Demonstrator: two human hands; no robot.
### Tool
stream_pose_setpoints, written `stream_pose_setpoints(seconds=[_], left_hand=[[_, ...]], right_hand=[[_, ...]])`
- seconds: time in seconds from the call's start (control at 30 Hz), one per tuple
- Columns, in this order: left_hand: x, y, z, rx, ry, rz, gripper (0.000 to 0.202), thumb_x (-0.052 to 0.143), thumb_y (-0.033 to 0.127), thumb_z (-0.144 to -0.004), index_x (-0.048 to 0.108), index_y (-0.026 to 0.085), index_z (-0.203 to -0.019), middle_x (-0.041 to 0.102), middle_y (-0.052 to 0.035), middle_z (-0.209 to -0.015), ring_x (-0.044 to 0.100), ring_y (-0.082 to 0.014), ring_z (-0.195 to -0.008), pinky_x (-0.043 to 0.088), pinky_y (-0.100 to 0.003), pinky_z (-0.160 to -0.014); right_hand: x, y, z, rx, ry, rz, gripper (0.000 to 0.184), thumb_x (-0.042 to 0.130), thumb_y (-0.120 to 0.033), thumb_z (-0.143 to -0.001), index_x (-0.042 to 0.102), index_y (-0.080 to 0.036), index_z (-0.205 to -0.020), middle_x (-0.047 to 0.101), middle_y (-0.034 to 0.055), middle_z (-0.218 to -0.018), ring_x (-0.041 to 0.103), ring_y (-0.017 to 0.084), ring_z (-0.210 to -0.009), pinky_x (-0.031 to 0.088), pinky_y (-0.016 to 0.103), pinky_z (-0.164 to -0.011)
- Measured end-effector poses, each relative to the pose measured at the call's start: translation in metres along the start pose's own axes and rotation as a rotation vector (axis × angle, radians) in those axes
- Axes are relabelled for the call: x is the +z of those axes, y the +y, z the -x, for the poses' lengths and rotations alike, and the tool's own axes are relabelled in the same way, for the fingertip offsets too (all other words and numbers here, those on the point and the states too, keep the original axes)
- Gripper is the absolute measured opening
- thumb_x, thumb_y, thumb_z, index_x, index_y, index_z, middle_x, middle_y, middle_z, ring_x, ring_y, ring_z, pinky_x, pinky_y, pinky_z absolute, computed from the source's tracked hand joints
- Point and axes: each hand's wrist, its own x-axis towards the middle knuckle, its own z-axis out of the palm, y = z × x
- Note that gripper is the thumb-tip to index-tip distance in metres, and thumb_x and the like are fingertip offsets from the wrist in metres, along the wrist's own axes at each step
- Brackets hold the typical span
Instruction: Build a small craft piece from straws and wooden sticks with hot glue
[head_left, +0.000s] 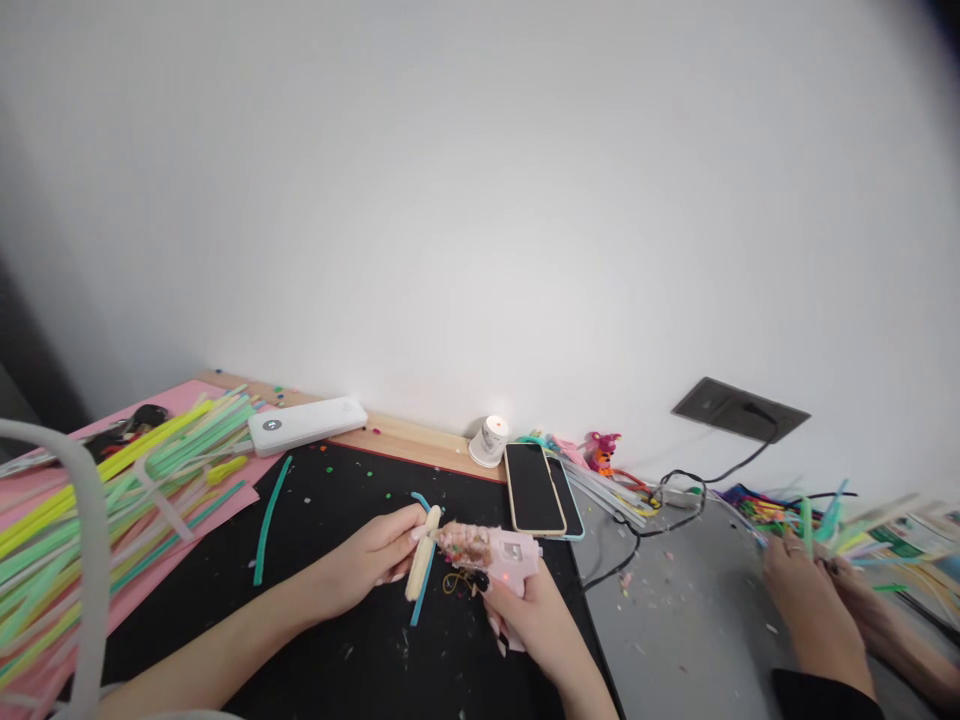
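My left hand [386, 550] is closed on a thick cream fuzzy stem [421, 572], which looks like a bundled pipe cleaner. A blue pipe cleaner [421, 603] runs behind it and sticks out at both ends. My right hand [531, 612] grips a pink hot glue gun [504, 556] by its handle, and a small red light glows on its side. The nozzle, crusted with brownish residue, points left and meets the cream stem near its upper part; whether glue is flowing I cannot make out.
Pipe cleaners [169, 470] are heaped on pink sheets at left, near a white device [307, 426]. A teal pipe cleaner [271, 520] lies on the black mat [330, 650]. Behind stand a paper cup [489, 441] and phones [534, 488]. Another person's hands [814, 595] work at right, beyond a black cable [637, 545].
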Motion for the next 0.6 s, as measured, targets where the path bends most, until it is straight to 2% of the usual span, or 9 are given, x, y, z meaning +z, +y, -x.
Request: stream_pose_setpoints(seconds=[0.1,0.33,0.43,0.6], left_hand=[[0.0,0.0,0.001,0.014,-0.02,-0.005,0.031,0.036,0.046,-0.092,0.04,0.02,-0.076,0.035,0.0078,-0.059,0.026,-0.0084,-0.049,0.02,-0.022,-0.045],[0.001,0.002,0.002,0.022,-0.043,-0.016,0.032,0.036,0.046,-0.093,0.041,0.019,-0.075,0.035,0.0076,-0.058,0.027,-0.0084,-0.049,0.019,-0.022,-0.045],[0.001,0.003,0.003,0.012,-0.044,-0.025,0.033,0.037,0.048,-0.091,0.041,0.019,-0.075,0.035,0.0073,-0.059,0.027,-0.0087,-0.05,0.018,-0.022,-0.045],[0.0,0.002,0.002,0.027,-0.043,-0.054,0.036,0.037,0.051,-0.09,0.04,0.019,-0.073,0.034,0.0082,-0.057,0.025,-0.0085,-0.049,0.02,-0.021,-0.045]], right_hand=[[-0.001,0.007,-0.001,-0.013,0.032,-0.022,0.024,0.063,-0.035,-0.073,0.048,-0.018,-0.078,0.047,-0.0079,-0.046,0.04,0.008,-0.039,0.03,0.018,-0.038],[-0.003,0.012,-0.005,-0.046,0.066,-0.077,0.034,0.061,-0.048,-0.075,0.047,-0.018,-0.066,0.045,-0.0062,-0.045,0.038,0.007,-0.037,0.028,0.019,-0.037],[-0.004,0.012,-0.004,-0.065,0.069,-0.138,0.035,0.063,-0.05,-0.073,0.049,-0.018,-0.076,0.046,-0.007,-0.047,0.038,0.007,-0.039,0.03,0.019,-0.038],[-0.004,0.015,-0.002,0.02,-0.007,-0.106,0.036,0.066,-0.045,-0.07,0.048,-0.018,-0.086,0.047,-0.0086,-0.046,0.038,0.007,-0.037,0.031,0.018,-0.036]])
